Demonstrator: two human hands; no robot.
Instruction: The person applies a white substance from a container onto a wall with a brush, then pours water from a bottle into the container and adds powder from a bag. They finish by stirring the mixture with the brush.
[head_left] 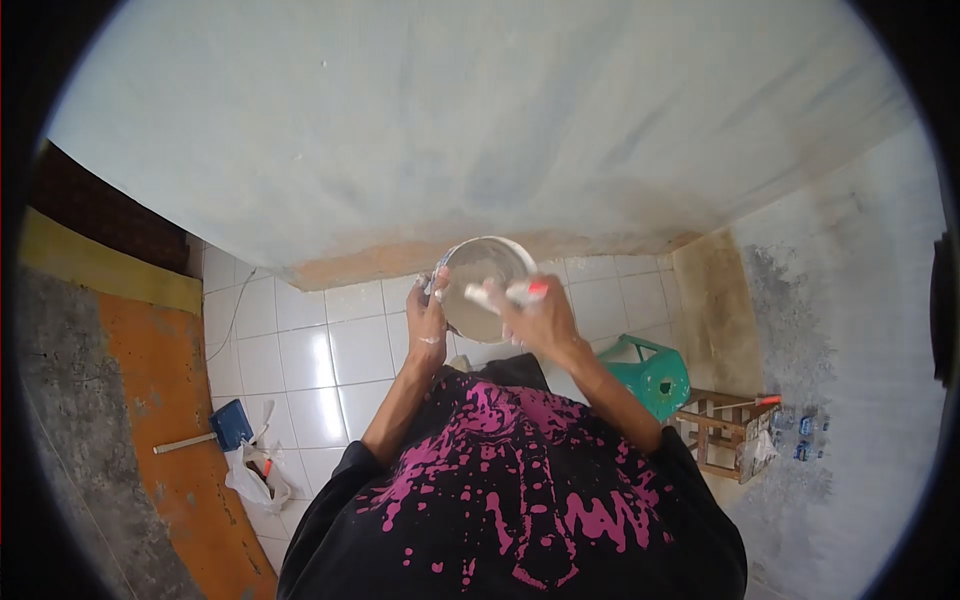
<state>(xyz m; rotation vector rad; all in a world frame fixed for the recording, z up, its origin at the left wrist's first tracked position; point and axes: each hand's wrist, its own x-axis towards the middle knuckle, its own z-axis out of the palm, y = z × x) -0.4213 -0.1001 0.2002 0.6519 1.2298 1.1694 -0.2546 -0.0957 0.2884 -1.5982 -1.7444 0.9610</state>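
Note:
My left hand (428, 322) grips the left rim of a small white bucket (480, 268) of pale paste, held up in front of my chest. A tool with a red-and-white handle (512, 294) is in my right hand (538, 322), its end lying across the inside of the bucket. Both hands are smeared with white. I wear a black shirt with pink splatter.
A pale plastered wall (480, 120) rises ahead above a white tiled floor (320, 360). A green plastic stool (655, 375) and a wooden crate (722, 432) stand at the right. A blue dustpan (230, 425) and a white plastic bag (255, 475) lie at the left by an orange wall.

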